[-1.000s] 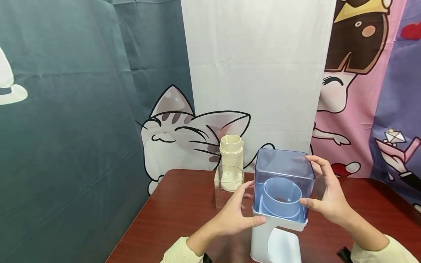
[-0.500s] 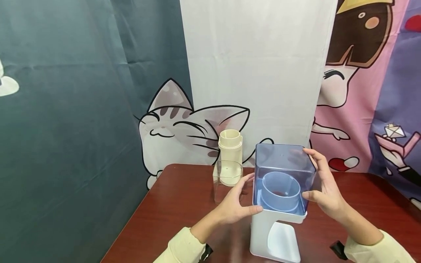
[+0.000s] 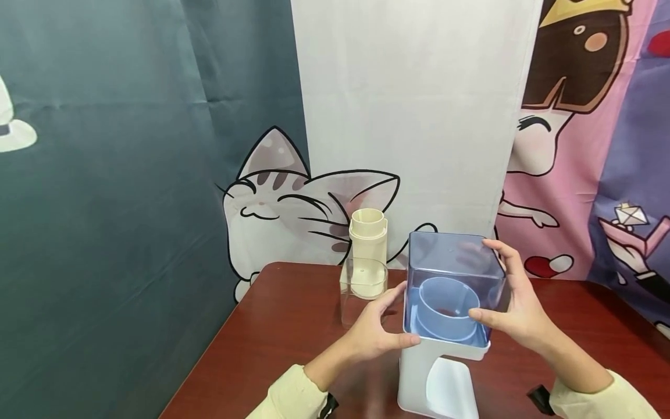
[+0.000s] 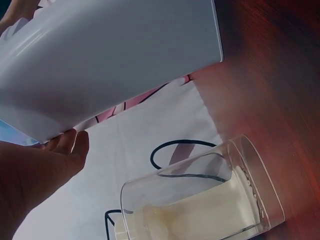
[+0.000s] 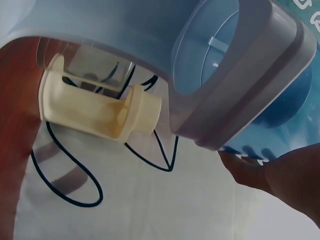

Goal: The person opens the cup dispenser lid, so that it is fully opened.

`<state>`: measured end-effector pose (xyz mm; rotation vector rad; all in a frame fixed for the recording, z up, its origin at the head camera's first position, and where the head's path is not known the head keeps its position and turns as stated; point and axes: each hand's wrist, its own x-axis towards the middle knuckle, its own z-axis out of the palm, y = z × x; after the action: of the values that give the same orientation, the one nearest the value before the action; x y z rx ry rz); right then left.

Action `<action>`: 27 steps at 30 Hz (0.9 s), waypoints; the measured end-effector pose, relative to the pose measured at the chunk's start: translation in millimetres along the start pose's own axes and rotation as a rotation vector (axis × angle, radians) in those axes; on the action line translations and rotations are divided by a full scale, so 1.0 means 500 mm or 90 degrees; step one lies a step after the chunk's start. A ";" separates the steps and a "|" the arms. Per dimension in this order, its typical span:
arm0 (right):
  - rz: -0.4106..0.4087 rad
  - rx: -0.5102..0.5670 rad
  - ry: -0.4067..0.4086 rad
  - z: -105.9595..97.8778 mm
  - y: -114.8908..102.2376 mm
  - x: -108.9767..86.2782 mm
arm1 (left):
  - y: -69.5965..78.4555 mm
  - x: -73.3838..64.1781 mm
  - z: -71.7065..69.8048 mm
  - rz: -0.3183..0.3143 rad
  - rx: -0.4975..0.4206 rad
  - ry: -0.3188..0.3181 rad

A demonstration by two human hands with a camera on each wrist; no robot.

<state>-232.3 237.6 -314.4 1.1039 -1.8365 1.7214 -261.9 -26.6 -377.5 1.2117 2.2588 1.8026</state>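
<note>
In the head view a blue see-through box, with a wide blue ring inside it, sits on top of a white stand. My right hand grips the box, thumb on its front face and fingers around its upper right edge. My left hand holds the left side where box and stand meet, thumb at the white front rim. The left wrist view shows those fingertips at the corner of the white stand. In the right wrist view, the right hand is at the box's edge.
A cream holder with a round ring top stands behind and left on the reddish-brown table. A clear open container stands just in front of it. Printed curtains hang behind the table.
The right thumb has slid slightly left across the front of the blue box over the last half second. The left hand keeps its hold; the head view has shifted a little.
</note>
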 end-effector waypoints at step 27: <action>-0.037 -0.052 -0.006 -0.016 0.017 0.005 | -0.013 0.010 0.012 0.001 0.059 0.053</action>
<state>-241.8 244.1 -316.7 1.1224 -1.8450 1.5969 -266.2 -19.3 -382.7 1.1725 2.4124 1.7989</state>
